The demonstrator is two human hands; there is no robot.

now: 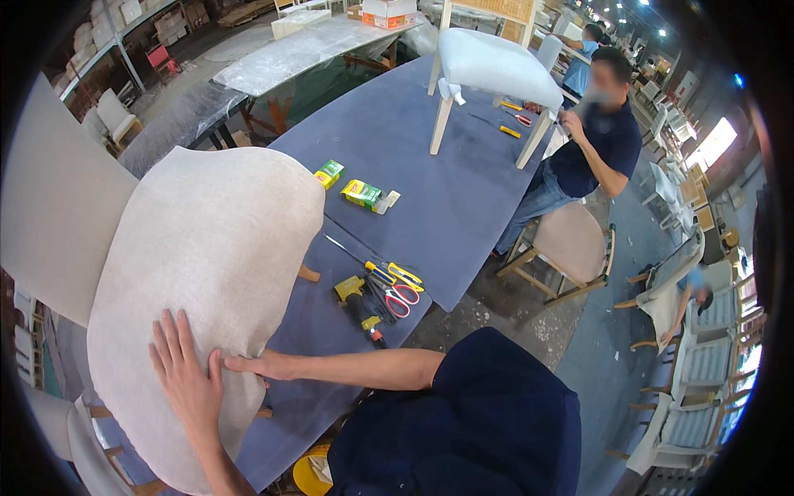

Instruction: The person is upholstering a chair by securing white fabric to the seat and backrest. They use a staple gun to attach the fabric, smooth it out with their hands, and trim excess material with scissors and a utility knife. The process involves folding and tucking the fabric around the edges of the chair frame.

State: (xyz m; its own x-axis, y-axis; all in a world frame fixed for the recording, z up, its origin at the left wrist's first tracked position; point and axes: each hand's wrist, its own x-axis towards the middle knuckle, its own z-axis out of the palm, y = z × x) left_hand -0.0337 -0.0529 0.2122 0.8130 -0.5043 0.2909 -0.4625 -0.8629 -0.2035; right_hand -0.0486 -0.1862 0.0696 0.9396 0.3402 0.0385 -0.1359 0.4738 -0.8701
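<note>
A beige upholstered chair (217, 236) lies at the left of the blue-grey covered table (397, 140), its broad cushion facing up. My left hand (188, 382) rests flat on the fabric near the cushion's close end, fingers stretched out. Beside its thumb, my right hand (258, 365) grips the cushion's right edge, thumb on top and the other fingers mostly hidden underneath. To the right of the chair lie a yellow and black air tool (354, 304), red-handled scissors (401, 299), a yellow utility knife (405, 276) and a screwdriver (351, 255).
Two green-yellow boxes (364, 195) sit mid-table. A pale-blue seated chair (496, 70) stands at the far end, where a co-worker (591, 136) sits working. A beige stool-like seat (571, 241) is on the floor at right. More chairs (686, 397) line the right side.
</note>
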